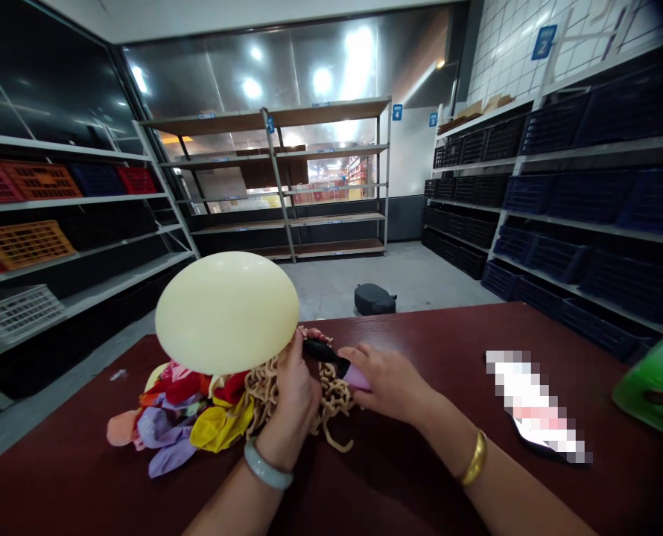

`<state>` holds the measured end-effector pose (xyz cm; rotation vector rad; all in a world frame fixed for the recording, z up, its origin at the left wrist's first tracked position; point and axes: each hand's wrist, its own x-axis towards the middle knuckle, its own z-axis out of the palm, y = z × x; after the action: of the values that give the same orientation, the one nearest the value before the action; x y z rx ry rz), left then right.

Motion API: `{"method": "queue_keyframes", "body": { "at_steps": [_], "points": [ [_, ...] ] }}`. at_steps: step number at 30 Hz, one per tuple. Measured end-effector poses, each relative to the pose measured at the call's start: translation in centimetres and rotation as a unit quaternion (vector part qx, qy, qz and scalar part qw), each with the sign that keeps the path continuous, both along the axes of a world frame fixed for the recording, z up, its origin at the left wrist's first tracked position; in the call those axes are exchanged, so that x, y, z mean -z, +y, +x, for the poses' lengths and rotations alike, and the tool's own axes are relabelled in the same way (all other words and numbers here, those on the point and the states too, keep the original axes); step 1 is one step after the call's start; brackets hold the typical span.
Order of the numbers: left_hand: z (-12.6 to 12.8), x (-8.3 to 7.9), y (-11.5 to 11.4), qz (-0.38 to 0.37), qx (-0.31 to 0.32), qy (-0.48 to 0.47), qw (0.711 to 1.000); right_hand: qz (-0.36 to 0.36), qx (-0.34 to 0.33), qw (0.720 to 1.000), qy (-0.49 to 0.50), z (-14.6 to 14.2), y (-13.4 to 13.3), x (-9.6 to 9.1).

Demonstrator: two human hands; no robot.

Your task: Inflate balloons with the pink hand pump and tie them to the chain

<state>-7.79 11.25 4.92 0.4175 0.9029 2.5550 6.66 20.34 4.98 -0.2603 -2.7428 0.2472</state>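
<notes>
A pale yellow inflated balloon (227,311) floats just above the dark red table (421,476), its neck pinched in my left hand (296,394), which is closed around it. My right hand (390,381) is closed on a small pump (337,363) with a black nozzle and a pink body; the nozzle points at the balloon's neck. Under both hands lies a tangle of beige cord (331,398). A heap of flat balloons in several colours (180,420) sits just left of my left wrist.
A blurred-out flat object (538,406) lies on the table to the right, and a green item (658,383) is at the right edge. A dark bag (375,299) rests on the floor beyond the table. Shelving with crates (582,193) lines both sides.
</notes>
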Motion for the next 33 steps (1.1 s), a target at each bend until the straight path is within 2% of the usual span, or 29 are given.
{"method": "queue_keyframes", "body": {
  "at_steps": [5,8,15,19,22,24,25,27,28,30,31,33],
  "points": [
    [-3.9,-0.9,-1.1,0.011,-0.066,-0.056,0.996,-0.002,0.032,0.999,-0.012,0.2,1.6,0.2],
    [-5.0,-1.0,-1.4,-0.012,-0.063,-0.063,0.996,-0.002,0.091,0.996,-0.024,0.5,3.5,0.4],
    [-4.1,-1.2,-1.7,-0.018,-0.002,-0.02,1.0,-0.011,0.202,0.975,-0.094,1.6,7.3,1.1],
    [-3.0,-2.2,-2.2,-0.019,0.062,0.039,0.997,-0.024,0.231,0.965,-0.124,2.6,8.7,1.8],
    [-1.7,-2.6,-2.2,-0.035,0.114,0.074,0.99,-0.016,0.252,0.961,-0.112,2.7,9.0,1.6],
    [-0.7,-2.4,-2.0,-0.065,0.151,0.09,0.982,-0.016,0.243,0.969,-0.04,2.1,8.2,0.9],
    [-0.1,-2.2,-1.9,-0.085,0.17,0.099,0.977,-0.03,0.217,0.976,0.021,1.6,7.4,0.5],
    [1.2,-1.4,-1.6,-0.123,0.217,0.119,0.961,-0.137,0.085,0.978,0.132,0.5,5.2,0.0],
    [1.8,-0.9,-1.5,-0.143,0.244,0.129,0.95,-0.217,0.014,0.962,0.163,-0.1,3.9,-0.1],
    [2.8,0.0,-1.4,-0.187,0.3,0.144,0.924,-0.398,-0.109,0.901,0.133,-1.0,1.5,0.0],
    [3.2,0.4,-1.4,-0.204,0.325,0.147,0.912,-0.488,-0.129,0.854,0.13,-1.2,0.6,0.1],
    [3.7,1.0,-1.3,-0.221,0.362,0.144,0.894,-0.618,-0.161,0.757,0.14,-1.5,-0.6,0.4]
  ]
}}
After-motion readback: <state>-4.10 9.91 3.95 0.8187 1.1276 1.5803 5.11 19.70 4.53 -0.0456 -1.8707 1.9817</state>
